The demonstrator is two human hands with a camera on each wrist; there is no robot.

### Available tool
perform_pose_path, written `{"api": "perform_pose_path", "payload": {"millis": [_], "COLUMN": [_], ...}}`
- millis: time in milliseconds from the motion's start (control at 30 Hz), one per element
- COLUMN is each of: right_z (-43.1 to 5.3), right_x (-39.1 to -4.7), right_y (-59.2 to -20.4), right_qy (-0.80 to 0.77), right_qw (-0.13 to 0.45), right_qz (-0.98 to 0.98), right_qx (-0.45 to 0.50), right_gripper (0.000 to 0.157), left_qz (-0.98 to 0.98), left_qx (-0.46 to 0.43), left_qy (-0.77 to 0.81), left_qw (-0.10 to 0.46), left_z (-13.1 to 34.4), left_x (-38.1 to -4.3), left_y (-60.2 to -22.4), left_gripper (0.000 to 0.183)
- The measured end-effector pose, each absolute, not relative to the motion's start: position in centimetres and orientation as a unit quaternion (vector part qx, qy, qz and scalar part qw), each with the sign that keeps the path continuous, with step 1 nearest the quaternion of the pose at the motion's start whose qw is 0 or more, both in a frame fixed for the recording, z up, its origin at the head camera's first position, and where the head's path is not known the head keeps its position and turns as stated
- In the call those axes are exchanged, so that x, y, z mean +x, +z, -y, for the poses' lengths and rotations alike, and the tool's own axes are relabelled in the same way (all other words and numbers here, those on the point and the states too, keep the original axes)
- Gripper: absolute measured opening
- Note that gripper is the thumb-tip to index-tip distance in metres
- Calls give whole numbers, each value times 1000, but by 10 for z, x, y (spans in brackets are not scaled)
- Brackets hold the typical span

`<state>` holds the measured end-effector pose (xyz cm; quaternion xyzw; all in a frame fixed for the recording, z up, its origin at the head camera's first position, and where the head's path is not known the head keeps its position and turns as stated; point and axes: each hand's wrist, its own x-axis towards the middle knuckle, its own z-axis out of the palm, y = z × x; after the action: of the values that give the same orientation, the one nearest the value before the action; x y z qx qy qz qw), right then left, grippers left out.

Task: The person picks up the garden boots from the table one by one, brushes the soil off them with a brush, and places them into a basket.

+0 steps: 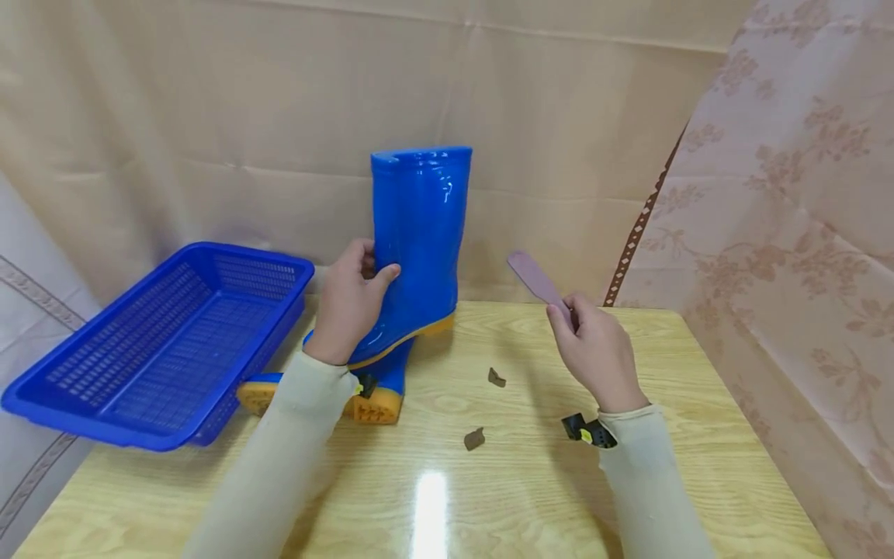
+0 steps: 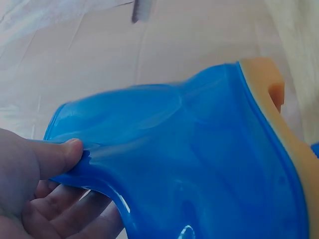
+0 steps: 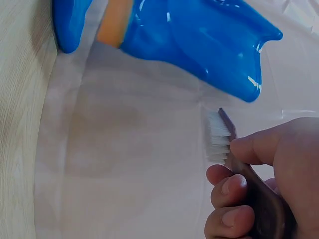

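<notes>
Fingers (image 2: 60,200) of the left hand (image 1: 347,304) pinch the upper boot (image 1: 422,233) right of the basket (image 1: 174,341), the right hand (image 1: 599,353) grips a brush (image 1: 536,279) farther right, and hard brushing could twist the boot from that one-sided hold.

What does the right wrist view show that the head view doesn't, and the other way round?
Only the right wrist view shows the white bristles of the slim purplish-brown brush.

Only the head view shows the rectangular blue plastic basket, two small brown pieces and the left hand.

Both show the glossy yellow-soled blue boot the left hand grips, the right hand holding the brush, and the pale wood-grain tabletop.
</notes>
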<state>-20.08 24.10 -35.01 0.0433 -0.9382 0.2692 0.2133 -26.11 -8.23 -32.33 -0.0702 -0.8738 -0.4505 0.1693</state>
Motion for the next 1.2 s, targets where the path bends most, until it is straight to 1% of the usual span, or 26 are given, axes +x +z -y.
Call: {"api": "perform_pose_path", "payload": {"millis": [233, 400, 467, 700, 767, 867, 1033, 1100, 1200], "right_z": [-241, -240, -240, -240, -239, -238, -238, -238, -239], "right_x": [-201, -202, -202, -202, -202, -201, -201, -200, -200], "right_y": [-350, -350, -350, -350, -350, -351, -351, -352, -352], "right_qy": [269, 269, 268, 271, 272, 273, 272, 270, 267], "right_qw": [203, 202, 199, 184, 181, 176, 171, 170, 161], "right_qz": [940, 940, 941, 943, 944, 944, 945, 945, 948], "right_qx": [46, 52, 53, 57, 57, 59, 65, 67, 69], "right_gripper": [33, 30, 30, 33, 34, 35, 35, 34, 34], "left_qz": [866, 854, 852, 860, 855, 845, 845, 849, 857], "left_qx": [-31, -11, 5, 104, 127, 151, 170, 171, 167], "left_qy": [-452, -442, -438, -423, -424, -417, -374, -363, -369], "left_qw": [212, 274, 288, 265, 272, 298, 343, 344, 319], "left_z": [110, 136, 148, 198, 213, 233, 261, 267, 273], "left_x": [-260, -260, -260, -263, -265, -268, -270, -271, -272], "left_y": [-308, -298, -293, -283, -284, -287, -299, -305, -313], "left_gripper": [34, 33, 33, 47, 46, 39, 37, 39, 41]}}
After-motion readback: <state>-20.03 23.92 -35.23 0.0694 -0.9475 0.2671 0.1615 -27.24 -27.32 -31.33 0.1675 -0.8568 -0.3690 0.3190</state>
